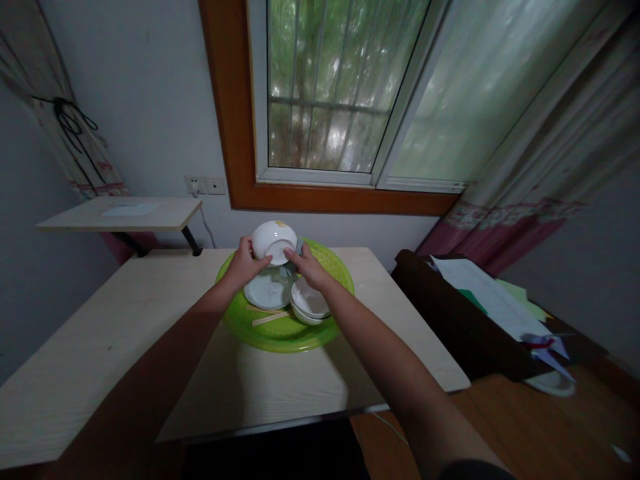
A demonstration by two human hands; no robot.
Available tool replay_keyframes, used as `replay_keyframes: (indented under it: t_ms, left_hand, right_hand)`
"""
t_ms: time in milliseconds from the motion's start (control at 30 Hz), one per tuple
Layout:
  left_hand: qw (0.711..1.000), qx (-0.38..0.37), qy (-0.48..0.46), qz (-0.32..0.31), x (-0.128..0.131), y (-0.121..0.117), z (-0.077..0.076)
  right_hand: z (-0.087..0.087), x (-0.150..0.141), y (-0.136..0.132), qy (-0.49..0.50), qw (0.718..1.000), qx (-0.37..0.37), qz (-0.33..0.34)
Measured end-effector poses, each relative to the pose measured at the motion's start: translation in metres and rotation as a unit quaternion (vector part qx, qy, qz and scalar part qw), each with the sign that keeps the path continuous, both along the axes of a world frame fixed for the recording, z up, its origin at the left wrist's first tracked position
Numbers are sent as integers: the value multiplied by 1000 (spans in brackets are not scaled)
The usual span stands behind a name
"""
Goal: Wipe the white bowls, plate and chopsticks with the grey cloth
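Note:
A white bowl (273, 240) is tilted up above the green basin (285, 343), its underside toward me. My left hand (245, 263) grips the bowl's left side, thumb on the base. On the right side my right hand (309, 263) also holds it, fingers closed behind. A bluish-grey, cloth-like piece (289, 269) shows by my right fingers; part of it is hidden. Below the hands, a white plate (267, 293) lies in the basin. Beside it sit two stacked white bowls (310, 300), partly covered by my right forearm. Wooden chopsticks (270, 318) lie in front of the plate.
The basin stands on a pale wooden table (280, 383). A small raised shelf (125, 213) is at the back left, near a wall socket (204, 185). A window (340, 87) is behind. Right of the table, papers (495, 293) lie on a dark brown piece of furniture (465, 327).

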State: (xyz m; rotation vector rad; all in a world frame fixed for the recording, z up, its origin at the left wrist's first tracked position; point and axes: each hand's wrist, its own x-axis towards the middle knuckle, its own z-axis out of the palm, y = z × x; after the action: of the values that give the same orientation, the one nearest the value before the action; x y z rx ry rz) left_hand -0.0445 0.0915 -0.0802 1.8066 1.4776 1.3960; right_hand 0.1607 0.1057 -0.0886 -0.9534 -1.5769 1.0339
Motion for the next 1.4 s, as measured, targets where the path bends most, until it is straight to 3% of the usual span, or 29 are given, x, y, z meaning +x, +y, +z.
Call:
replay_keyframes:
  t_ms: [167,333,700,1100,1233,1400]
  left_hand:
    - [999,6,-5,-45,-3,5,-6]
    - [996,34,72,-37,-6,7,-6]
    - [986,36,163,1,-1,-8,7]
    - [968,26,250,14,4,-11,6]
    - [967,37,253,19,5,-11,7]
    - [963,27,263,40,6,-16,12]
  right_hand:
    - [-1,2,6,-5,997,74,-36]
    - [-2,7,11,-105,978,170,-67]
    - [8,8,1,-170,949,263,-44]
    - [22,-6,-20,-293,869,397,34]
    - [22,-8,-21,-264,890,372,6]
    - [17,1,-7,-216,931,284,-80]
